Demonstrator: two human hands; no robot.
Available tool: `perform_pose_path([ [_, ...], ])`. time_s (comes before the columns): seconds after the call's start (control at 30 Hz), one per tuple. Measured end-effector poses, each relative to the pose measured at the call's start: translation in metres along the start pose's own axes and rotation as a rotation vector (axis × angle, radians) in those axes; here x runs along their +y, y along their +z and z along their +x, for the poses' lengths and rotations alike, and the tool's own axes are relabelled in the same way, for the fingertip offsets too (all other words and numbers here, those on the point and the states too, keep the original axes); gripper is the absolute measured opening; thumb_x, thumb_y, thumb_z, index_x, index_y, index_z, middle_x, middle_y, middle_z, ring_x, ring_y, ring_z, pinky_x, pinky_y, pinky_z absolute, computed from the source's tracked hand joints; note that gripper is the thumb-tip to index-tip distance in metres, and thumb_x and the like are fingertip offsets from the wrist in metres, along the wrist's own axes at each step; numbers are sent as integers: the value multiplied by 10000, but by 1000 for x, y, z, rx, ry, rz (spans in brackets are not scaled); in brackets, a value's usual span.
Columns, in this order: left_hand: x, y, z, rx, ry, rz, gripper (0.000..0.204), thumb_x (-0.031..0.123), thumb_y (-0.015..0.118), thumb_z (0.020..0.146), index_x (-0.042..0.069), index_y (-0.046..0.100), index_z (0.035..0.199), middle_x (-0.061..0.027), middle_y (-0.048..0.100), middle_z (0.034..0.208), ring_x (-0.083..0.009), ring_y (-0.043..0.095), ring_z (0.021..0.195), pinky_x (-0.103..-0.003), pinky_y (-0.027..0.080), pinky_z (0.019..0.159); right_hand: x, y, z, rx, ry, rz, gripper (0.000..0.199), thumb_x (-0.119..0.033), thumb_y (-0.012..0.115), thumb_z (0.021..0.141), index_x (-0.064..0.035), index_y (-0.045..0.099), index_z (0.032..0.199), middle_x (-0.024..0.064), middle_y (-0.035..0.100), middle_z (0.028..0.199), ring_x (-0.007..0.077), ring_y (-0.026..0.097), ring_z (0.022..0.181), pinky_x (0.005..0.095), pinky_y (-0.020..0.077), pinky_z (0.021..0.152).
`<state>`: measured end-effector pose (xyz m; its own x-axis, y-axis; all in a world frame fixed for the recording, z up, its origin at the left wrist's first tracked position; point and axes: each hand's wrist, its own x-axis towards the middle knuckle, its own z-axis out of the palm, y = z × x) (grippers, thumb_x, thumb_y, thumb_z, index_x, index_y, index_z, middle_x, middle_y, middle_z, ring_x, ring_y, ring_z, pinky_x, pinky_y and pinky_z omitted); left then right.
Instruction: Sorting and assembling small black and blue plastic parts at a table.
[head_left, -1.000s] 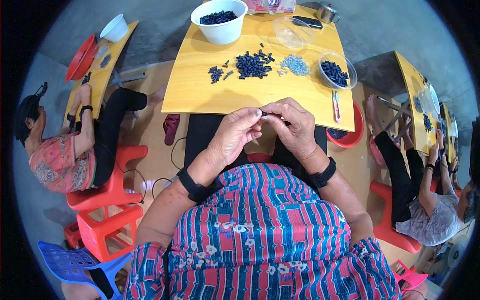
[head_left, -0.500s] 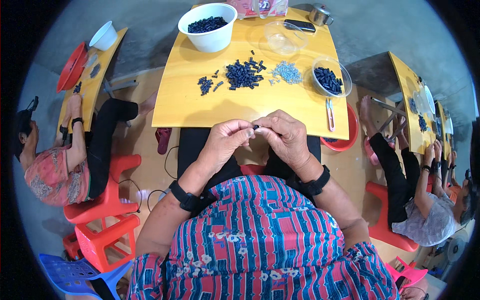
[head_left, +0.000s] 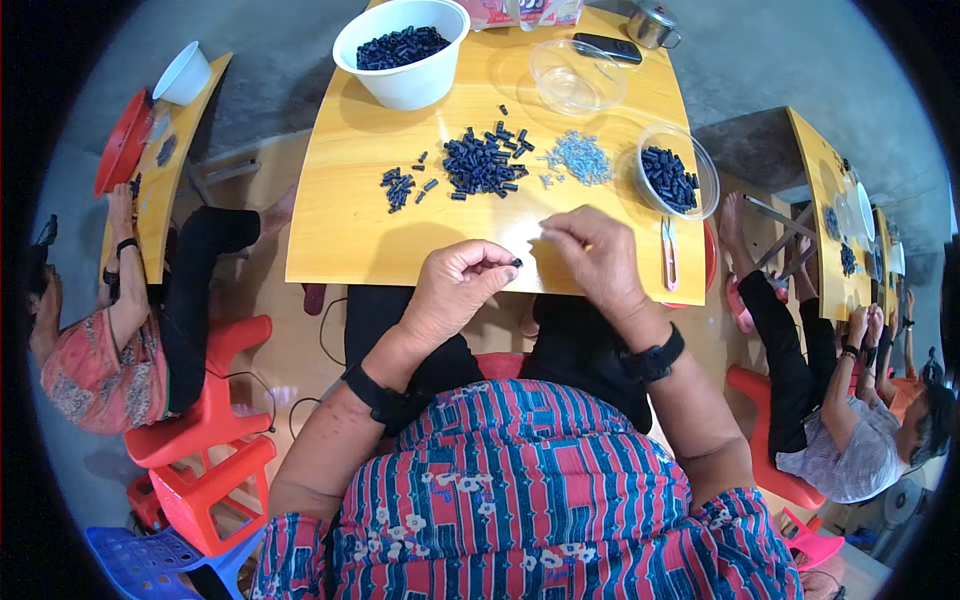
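Head view — black piece (head_left: 517, 262) between hands

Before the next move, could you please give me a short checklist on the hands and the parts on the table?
1. Left hand pinches a small black piece: ok.
2. Right hand holds a part: cannot tell, its fingers hide it.
3. Black pile in reach: ok.
4. Pale pile in reach: ok.
5. Scissors lie apart from both hands: ok.
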<state>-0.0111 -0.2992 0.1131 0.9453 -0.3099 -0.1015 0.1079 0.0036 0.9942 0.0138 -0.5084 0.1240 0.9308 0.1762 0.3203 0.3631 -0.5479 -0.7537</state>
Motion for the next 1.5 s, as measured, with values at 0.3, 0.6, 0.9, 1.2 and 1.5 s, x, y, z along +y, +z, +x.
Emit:
perform_pose_path([
  [0.3, 1, 0, 7, 7, 69, 244, 69, 34, 681, 845, 1, 692, 905, -2, 624, 828, -38, 538, 707, -195, 445, 645, 24, 1, 39, 71, 91, -235, 99, -119, 640, 802, -50, 699, 840, 174, 655, 827, 361, 639, 790, 421, 512, 714],
  [0.6, 0, 0, 6, 6, 77, 235, 81, 45, 689, 833, -1, 693, 900, 1, 610, 814, -36, 521, 686, -191, 434, 630, 20, 8, 38, 68, 128, -283, 99, -153, 643, 793, -67, 692, 798, 154, 651, 800, 350, 640, 769, 433, 511, 703],
  [0.9, -1, 1, 6, 9, 98, 244, 73, 39, 688, 834, -1, 690, 896, 4, 609, 804, -35, 523, 688, -191, 432, 625, 19, 10, 42, 60, 167, -363, 99, -138, 617, 783, -67, 685, 779, 158, 653, 808, 360, 638, 770, 447, 506, 703],
  [1.2, -3, 2, 7, 15, 107, 264, 70, 38, 689, 837, -1, 691, 895, 1, 612, 803, -34, 526, 692, -192, 437, 633, 24, 5, 36, 31, 129, -304, 96, -90, 597, 775, -60, 688, 788, 153, 661, 841, 354, 640, 800, 429, 515, 728],
  [1.5, -10, 1, 6, 40, 87, 215, 91, 55, 665, 871, -12, 675, 931, -9, 648, 848, -37, 572, 755, -198, 467, 682, 21, 2, 18, -60, 285, 85, 118, -113, 672, 803, -14, 699, 862, 124, 678, 799, 213, 653, 729, 316, 521, 699],
])
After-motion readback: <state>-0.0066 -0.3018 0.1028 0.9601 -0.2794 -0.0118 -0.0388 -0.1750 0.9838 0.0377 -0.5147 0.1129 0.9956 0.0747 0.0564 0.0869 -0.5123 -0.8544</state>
